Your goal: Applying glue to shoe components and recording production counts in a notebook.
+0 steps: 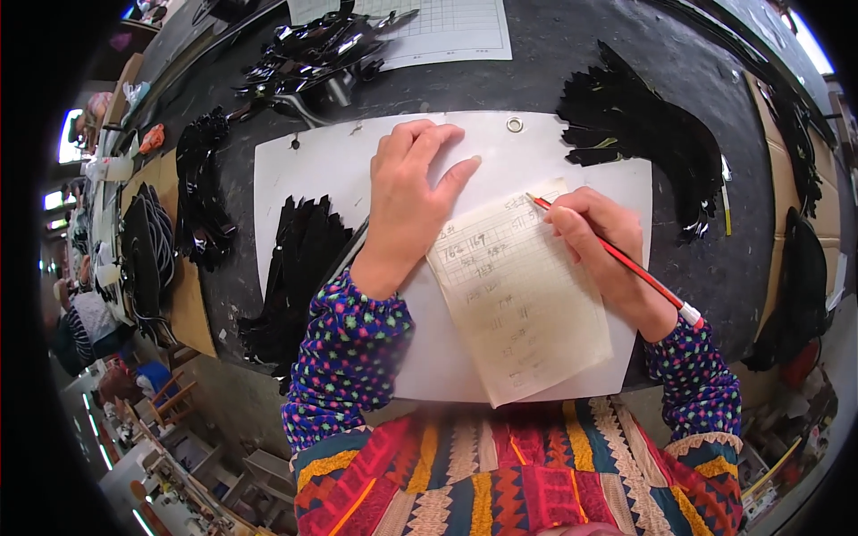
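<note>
My right hand (603, 237) is closed round a red pencil (643, 281) with a white band and a pink end. Its point touches the upper right part of a yellowish paper sheet (518, 313) with a ruled grid and handwritten marks. The sheet lies aslant on a large white board (429, 357), which has a metal eyelet near its far edge. Flat on the board, beside the sheet's upper left corner, rests my left hand (416, 188), its thumb apart from the fingers and nothing in it.
Black strip-like pieces (304, 259) lie by my left forearm, and another fanned stack (635, 134) sits at the far right. Glossy black pieces (313, 54) and a printed sheet (456, 36) are at the back. Brown cardboard (183, 286) edges the dark table (527, 85) on the left.
</note>
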### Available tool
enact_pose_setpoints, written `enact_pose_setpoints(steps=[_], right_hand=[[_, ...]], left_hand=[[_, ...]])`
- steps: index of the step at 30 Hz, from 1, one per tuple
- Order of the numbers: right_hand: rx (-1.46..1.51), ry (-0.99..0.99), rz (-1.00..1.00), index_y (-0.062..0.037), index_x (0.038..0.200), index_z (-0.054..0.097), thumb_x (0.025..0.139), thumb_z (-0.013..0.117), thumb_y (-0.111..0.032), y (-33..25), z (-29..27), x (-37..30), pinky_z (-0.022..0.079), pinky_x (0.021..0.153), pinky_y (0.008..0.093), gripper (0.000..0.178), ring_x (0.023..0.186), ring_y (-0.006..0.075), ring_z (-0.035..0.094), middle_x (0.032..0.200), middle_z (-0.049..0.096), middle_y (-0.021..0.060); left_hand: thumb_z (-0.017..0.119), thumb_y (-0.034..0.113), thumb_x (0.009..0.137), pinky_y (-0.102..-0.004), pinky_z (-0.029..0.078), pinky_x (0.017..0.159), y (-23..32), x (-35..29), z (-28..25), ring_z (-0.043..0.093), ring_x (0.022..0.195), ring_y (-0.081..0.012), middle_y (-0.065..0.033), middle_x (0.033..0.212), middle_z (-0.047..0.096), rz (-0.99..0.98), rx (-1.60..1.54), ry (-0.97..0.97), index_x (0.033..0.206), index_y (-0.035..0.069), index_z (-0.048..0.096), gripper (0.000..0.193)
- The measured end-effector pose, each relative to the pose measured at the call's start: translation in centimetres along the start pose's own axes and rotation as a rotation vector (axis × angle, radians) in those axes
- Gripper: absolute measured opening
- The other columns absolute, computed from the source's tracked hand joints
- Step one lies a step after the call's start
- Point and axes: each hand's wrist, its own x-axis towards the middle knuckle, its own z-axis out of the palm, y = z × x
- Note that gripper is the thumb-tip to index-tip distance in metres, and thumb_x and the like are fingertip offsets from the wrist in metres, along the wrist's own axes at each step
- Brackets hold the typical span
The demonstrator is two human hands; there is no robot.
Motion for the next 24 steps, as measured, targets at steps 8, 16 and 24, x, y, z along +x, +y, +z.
enact_pose_setpoints(steps=[8, 16, 24], right_hand=[[-0.071, -0.012, -0.252, -0.0002, 0.094, 0.066, 0.093, 0.066, -0.01, 1.0, -0.6, 0.4, 0.047, 0.056, 0.0263, 0.01, 0.063, 0.0153, 0.058, 0.077, 0.062, 0.0083], [-0.066, -0.008, -0.248, 0.0, 0.095, 0.066, 0.093, 0.066, -0.008, 0.9, -0.5, 0.2, 0.047, 0.057, 0.0259, 0.008, 0.065, 0.0149, 0.059, 0.081, 0.063, 0.0094], [0.065, -0.064, 0.115, -0.0002, 0.098, 0.065, 0.094, 0.063, -0.007, -4.9, -4.5, -0.4, 0.045, 0.057, 0.0206, 0.008, 0.067, 0.0063, 0.055, 0.083, 0.061, 0.002]], left_hand=[[0.077, 0.021, 0.079, -0.0379, 0.041, 0.091, 0.8, 0.4, -0.5, 0.054, 0.103, -0.0268, -0.0074, 0.111, 0.058, -0.055, 0.011, -0.044, 0.11, 0.008, 0.066, 0.035], [0.078, 0.018, 0.077, -0.0356, 0.043, 0.086, 1.4, 0.4, -1.1, 0.053, 0.095, -0.0236, -0.0063, 0.11, 0.057, -0.075, 0.038, -0.061, 0.111, 0.01, 0.069, 0.036], [0.08, 0.013, 0.074, -0.0325, 0.042, 0.083, 1.0, -0.4, -1.0, 0.051, 0.09, -0.0207, -0.0052, 0.108, 0.056, 0.008, 0.025, -0.021, 0.107, 0.01, 0.074, 0.033]])
